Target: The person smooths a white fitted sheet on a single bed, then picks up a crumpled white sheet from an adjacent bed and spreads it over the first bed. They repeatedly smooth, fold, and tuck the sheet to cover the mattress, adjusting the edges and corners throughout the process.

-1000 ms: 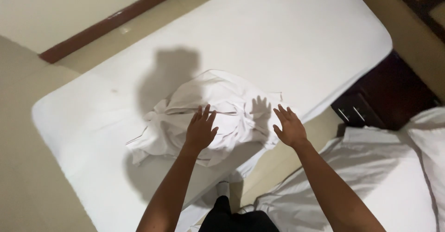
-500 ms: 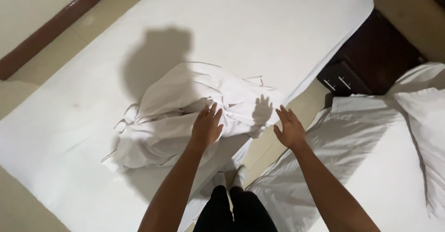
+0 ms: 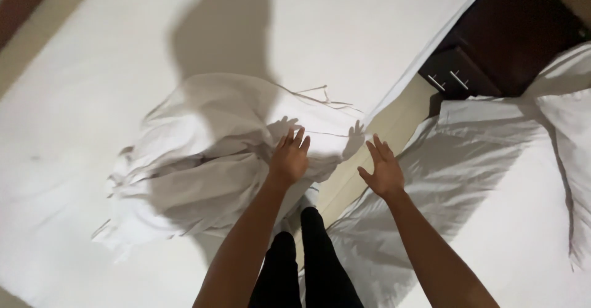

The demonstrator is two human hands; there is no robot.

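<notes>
**White bundle of linen on the bed**

White crumpled sheets (image 3: 203, 160) lie heaped and motion-blurred on the left bed (image 3: 369, 31), their folds hard to make out. Left hand (image 3: 289, 158) hovers at the bundle's near right edge, fingers spread, holding nothing; contact cannot be told. Right hand (image 3: 383, 172) is open, empty, above the gap beside the right bed (image 3: 492, 209). Dark nightstand (image 3: 492, 43) is cut off far right.
</notes>
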